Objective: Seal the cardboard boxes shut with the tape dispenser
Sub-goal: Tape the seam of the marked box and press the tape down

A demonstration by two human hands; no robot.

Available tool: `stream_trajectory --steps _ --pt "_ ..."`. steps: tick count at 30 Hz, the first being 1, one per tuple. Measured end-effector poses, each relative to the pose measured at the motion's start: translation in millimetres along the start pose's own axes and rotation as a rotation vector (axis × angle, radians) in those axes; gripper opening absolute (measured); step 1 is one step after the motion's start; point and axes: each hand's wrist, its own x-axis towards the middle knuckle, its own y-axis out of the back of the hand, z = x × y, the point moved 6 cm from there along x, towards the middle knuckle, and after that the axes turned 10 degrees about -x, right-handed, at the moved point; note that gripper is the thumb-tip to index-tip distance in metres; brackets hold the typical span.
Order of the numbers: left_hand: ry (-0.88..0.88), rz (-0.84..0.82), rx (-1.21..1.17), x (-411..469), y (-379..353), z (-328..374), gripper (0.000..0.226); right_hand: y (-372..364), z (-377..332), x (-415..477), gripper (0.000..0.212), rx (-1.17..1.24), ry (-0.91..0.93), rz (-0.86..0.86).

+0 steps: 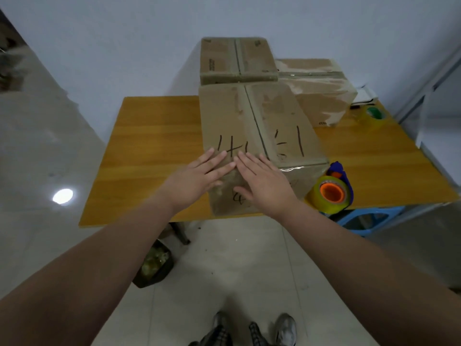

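1. The near cardboard box (274, 121), marked with black handwriting, stands at the near edge of the bench (154, 146), slightly right of its middle, with its front face level with that edge.
2. Both hands lie flat on it. The left hand (199, 178) and the right hand (262, 181) sit side by side over its near top edge. The fingers (217, 158) are straight and spread, pressing on the cardboard and grasping nothing.
3. The tape dispenser (334, 191), blue with an orange core and a roll of clear tape, stands just beside the box's near right corner, close to the near edge of the bench. Neither hand touches it.
4. A glossy strip shows along the box's near top edge on the right. The centre seam reads as a dark line, and I cannot tell whether clear tape covers it.
5. My judgement is that the flaps are being pressed down or tape smoothed, so this box is in progress and not plainly finished.
6. Behind it, the rear left box (224, 61) shows a band along its closed seam. The rear right box (321, 91) carries shiny tape across its top. Both look sealed already.
7. What seems left is confirming or taping the near box's centre seam, which would mean picking up the dispenser.
8. A green-cored tape roll (374, 113) lies near the bench's far right corner.
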Motion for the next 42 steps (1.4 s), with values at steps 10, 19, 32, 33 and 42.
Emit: stream_trajectory --steps 10,19,32,33,42 --pt "0.135 0.069 -0.211 17.8 12.8 6.2 0.052 12.6 13.8 24.8 0.057 0.026 -0.060 -0.037" --pt "0.099 -0.044 0.159 19.5 -7.9 -4.4 0.079 -6.6 7.1 21.2 0.085 -0.307 0.030 -0.050" --pt "0.124 -0.006 -0.019 85.2 0.3 60.8 0.059 4.0 102.3 -10.6 0.073 -0.074 -0.202 -0.063" --pt "0.142 -0.016 -0.015 88.9 -4.8 61.9 0.061 0.2 102.0 -13.5 0.074 -0.088 -0.213 -0.071" --pt "0.174 -0.111 0.241 91.3 -25.6 57.8 0.082 -27.9 99.2 -20.4 0.082 -0.357 -0.049 -0.077"
